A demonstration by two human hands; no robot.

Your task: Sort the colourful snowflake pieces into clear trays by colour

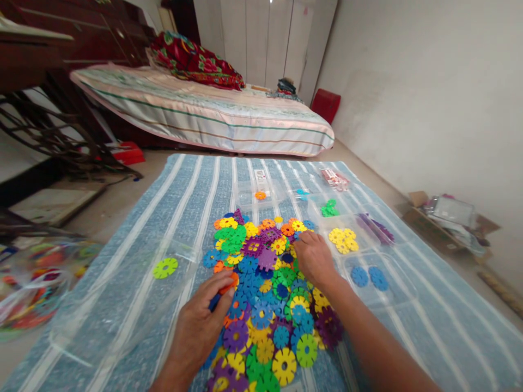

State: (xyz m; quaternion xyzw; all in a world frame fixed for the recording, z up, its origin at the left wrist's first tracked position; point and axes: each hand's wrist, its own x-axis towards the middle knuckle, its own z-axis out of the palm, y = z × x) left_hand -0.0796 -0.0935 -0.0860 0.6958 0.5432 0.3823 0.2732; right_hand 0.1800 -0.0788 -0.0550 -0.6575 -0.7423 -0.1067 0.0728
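A heap of notched plastic discs (pixel 261 314) in many colours, with some square purple pieces (pixel 267 259) among them, lies on a striped cloth. At the heap's left side, my left hand (pixel 200 313) pinches an orange notched disc (pixel 232 283) between thumb and fingers; a dark blue piece shows under the fingers. My right hand (pixel 314 257) is over the heap's upper right edge with fingers curled down, and what its fingertips hold is hidden. To its right, clear containers hold yellow discs (pixel 343 240), blue discs (pixel 369 277), green pieces (pixel 329 208) and purple pieces (pixel 376 228).
An orange disc (pixel 260 195) sits in another clear container behind the heap. A lime disc (pixel 165 268) lies on a clear plastic bag (pixel 122 310) at left. A packet (pixel 334 178) is near the far right corner. Beyond stands a bed (pixel 212 120); a cardboard box (pixel 439 231) is at right.
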